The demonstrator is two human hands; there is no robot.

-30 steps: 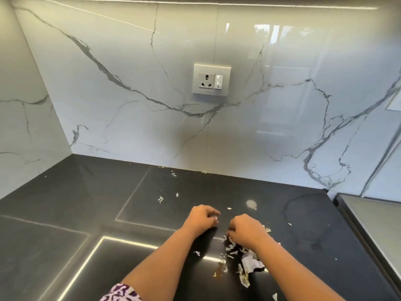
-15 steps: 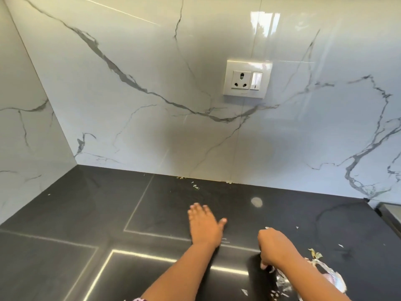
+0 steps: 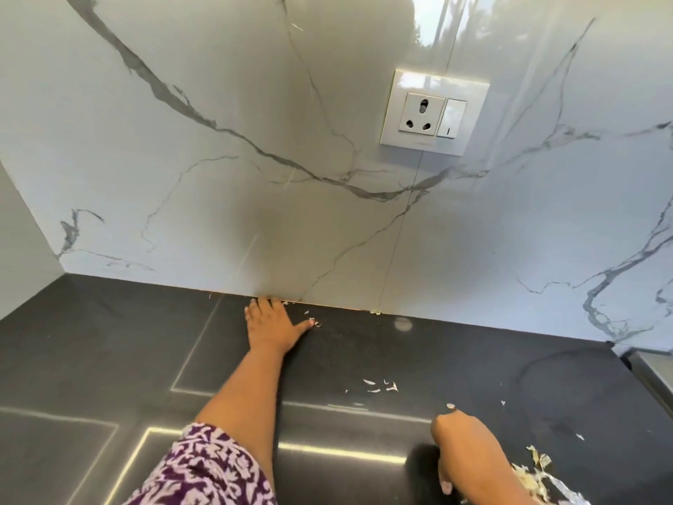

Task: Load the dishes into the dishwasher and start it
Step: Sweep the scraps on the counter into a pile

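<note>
No dishes and no dishwasher are in view. My left hand (image 3: 271, 326) lies flat on the dark countertop (image 3: 109, 359), fingers spread, reaching to the foot of the marble wall, with small white scraps (image 3: 313, 320) by its thumb. My right hand (image 3: 459, 439) rests near the front right with its fingers curled downward; whether it holds anything I cannot tell. A pile of torn peel and foil scraps (image 3: 539, 475) lies just right of that wrist.
A few white flakes (image 3: 380, 385) lie between the two hands. A white socket with a switch (image 3: 433, 113) sits on the marble backsplash. A steel edge (image 3: 652, 366) borders the counter at the far right. A side wall closes the left.
My left hand has opened and slid forward to the wall. My right hand has drawn back toward me with the scrap pile. The view has moved closer to the wall.
</note>
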